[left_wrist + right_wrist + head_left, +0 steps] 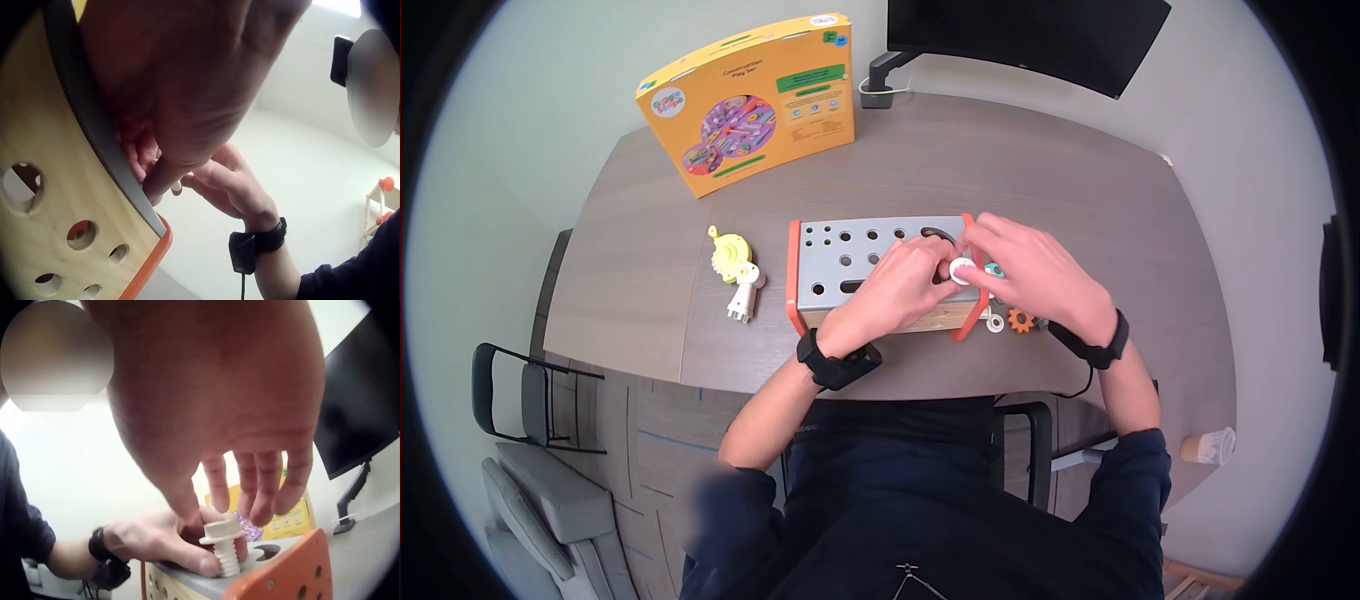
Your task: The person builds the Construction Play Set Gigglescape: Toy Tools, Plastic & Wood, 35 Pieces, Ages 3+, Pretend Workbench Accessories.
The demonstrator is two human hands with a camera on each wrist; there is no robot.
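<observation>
A white plastic bolt (226, 553) with a thick thread and a flanged head stands upright at the grey top of a toy workbench (815, 268), near its orange right end panel. My left hand (900, 285) pinches the bolt low on its shaft, thumb on the near side, as the right wrist view shows. Over the bolt's head is my right hand (1035, 270), its fingers loosely extended and spread, with the thumb close beside the head. From the left wrist, my left hand hides most of the bolt.
Left of the workbench lie yellow and white toy parts (732, 255). An orange gear (1021, 320) and small white pieces sit by its right end. Behind stand a yellow toy box (750, 110) and a monitor (1030, 40). A paper cup (1208, 446) is at the far right.
</observation>
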